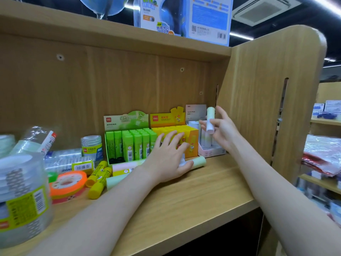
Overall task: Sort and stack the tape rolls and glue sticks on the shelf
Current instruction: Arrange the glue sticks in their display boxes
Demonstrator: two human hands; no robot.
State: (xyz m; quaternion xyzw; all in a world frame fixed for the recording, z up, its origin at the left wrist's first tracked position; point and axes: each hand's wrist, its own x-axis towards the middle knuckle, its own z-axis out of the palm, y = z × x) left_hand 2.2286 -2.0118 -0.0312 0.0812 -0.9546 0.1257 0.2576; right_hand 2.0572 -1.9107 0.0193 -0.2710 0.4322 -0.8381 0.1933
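- Nearest, at the left edge of the wooden shelf point(193, 196), stands a tall wrapped stack of clear tape rolls point(20, 198) with a lime-green barcode label.
- Just right of it an orange tape roll point(68, 182) lies flat on a pink one, and beside those lie two loose yellow glue sticks point(98, 177), pointing away and to the right.
- The left hand point(169, 159) reaches in over the middle of the shelf, fingers spread and nearly straight; its grip is wide, the thumb resting on a pale green-capped glue stick point(198, 162) that lies on its side in front of the display boxes.
- More pastel sticks point(123, 168), pink and pale green, lie on the shelf partly under that forearm.
- To the left, further in, are flat wrapped tape packs point(70, 161), a crumpled clear wrapper point(35, 139) and an upright wrapped stack of clear tape point(91, 146).
- Behind the left hand stand three display boxes in a row: a green box of green glue sticks point(127, 143), a yellow box of yellow glue sticks point(177, 132), and at the right a pale pink box of pastel sticks point(212, 150).
- The right hand point(221, 130) is raised above the pink box, its grip closed round a pastel glue stick point(210, 119) held upright between thumb and fingers, pale green end up.
- On the shelf top above sits a blue globe box point(184, 17), with a globe's stand point(102, 8) to its left.
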